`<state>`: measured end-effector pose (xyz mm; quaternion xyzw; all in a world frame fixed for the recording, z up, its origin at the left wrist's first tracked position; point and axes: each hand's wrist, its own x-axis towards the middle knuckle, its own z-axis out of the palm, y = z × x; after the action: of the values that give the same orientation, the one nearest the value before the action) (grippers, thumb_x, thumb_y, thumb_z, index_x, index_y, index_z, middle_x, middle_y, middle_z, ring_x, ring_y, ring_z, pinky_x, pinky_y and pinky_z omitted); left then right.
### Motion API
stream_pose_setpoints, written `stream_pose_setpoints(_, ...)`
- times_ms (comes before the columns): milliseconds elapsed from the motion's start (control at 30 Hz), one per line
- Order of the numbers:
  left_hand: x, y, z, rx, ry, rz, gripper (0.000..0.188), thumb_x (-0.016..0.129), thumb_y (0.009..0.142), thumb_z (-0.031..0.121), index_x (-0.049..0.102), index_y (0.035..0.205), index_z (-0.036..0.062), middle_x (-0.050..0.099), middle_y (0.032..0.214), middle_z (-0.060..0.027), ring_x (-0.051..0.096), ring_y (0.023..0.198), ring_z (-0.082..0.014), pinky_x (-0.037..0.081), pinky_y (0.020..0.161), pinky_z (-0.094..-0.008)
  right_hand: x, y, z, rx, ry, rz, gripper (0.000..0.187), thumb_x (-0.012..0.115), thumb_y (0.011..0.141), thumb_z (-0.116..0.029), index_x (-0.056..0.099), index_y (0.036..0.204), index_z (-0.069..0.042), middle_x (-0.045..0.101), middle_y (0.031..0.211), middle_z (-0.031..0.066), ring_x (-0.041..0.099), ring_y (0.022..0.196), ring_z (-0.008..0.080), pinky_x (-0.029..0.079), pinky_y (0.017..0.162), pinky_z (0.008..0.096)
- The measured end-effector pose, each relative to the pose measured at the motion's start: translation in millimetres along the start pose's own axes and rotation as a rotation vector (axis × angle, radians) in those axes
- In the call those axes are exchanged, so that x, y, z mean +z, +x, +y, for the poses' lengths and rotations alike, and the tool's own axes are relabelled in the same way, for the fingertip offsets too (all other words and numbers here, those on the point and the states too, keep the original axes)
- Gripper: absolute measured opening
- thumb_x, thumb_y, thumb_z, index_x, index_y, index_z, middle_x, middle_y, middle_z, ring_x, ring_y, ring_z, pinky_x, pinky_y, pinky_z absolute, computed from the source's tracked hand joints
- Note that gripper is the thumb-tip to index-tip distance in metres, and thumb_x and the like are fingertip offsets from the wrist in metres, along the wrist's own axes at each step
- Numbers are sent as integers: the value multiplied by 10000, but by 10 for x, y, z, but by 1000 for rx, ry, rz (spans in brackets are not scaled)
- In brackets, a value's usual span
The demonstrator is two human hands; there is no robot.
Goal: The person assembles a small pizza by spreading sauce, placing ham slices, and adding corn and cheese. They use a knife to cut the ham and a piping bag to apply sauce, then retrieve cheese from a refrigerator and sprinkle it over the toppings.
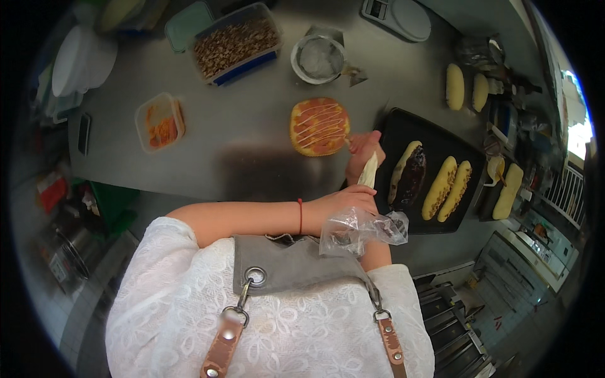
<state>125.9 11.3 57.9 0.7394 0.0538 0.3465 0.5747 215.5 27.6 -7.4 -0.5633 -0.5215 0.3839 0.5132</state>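
A clear plastic piping bag with pale cream inside slants between my two hands. My right hand is closed around its front part, by the right edge of a round, flat bread. That bread has an orange-red topping crossed by thin pale zigzag lines. My left hand grips the bag further back, and the loose, crumpled plastic end hangs below it over my right forearm. The nozzle end is mostly hidden by my right hand.
Right of my hands, a black baking tray holds several long buns, one dark-coated. Further back are a container of brown flakes, a metal bowl of white stuff and a scale. A tub of orange shreds stands left.
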Motion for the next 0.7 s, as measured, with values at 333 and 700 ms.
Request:
stream_pose_setpoints(333,-56,157,35,-22,108,5,230,600,808,168,632,1022,89,624,1012,-52,573,1050,-192,285,1127,-398,-357,308,4,138,278,186,470,464,1023,-241,514,604,-34,491,544,46,512,561,140,406,551,268)
stream_pose_setpoints(700,-237,75,-10,-82,324,130,237,609,743,162,621,970,98,602,935,-48,560,1043,-179,297,1126,-378,93,419,112,254,241,18,459,467,1019,-228,528,611,-27,493,540,52,521,572,143,414,569,265)
